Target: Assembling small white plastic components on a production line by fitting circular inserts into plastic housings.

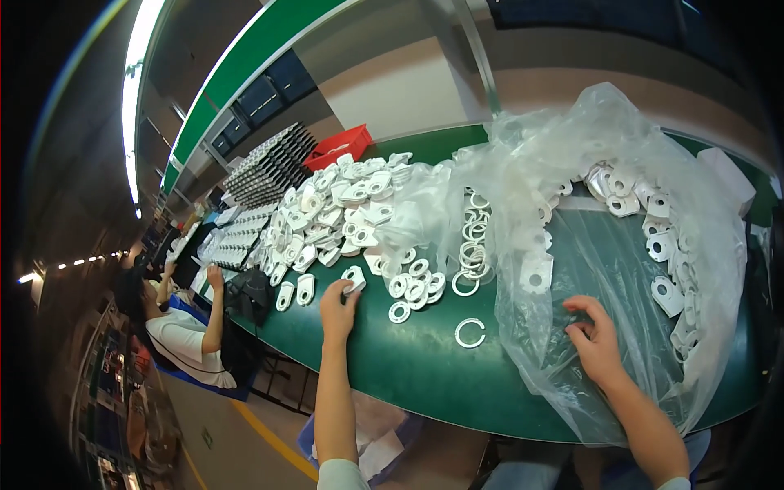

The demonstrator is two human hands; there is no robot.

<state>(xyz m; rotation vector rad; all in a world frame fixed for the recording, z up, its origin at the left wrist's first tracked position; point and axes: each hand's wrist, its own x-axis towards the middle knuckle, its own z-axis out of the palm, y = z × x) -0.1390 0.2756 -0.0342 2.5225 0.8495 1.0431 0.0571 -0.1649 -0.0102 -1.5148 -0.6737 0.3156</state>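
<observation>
My left hand [336, 312] pinches a white plate-like part [354, 276] with a round hole, just over the table in front of a large heap of similar white parts [327, 204]. Two more such parts lie to its left. My right hand [596, 341] hovers over a clear plastic bag [523, 343], its fingers curved and apart, with nothing seen between them. Inside the spread bag lie more flat white plates [536, 273] with holes. Between my hands are small white washer-like rings [416, 287], a column of larger white rings [474, 237] and one split ring [470, 333].
A green table [425, 367] stretches across. At the back left stand a red bin [339, 149] and stacked dark trays [269, 167]. Another person [192, 335] works at the left end of the table. A blue bin [380, 441] with pale sheets stands below the front edge.
</observation>
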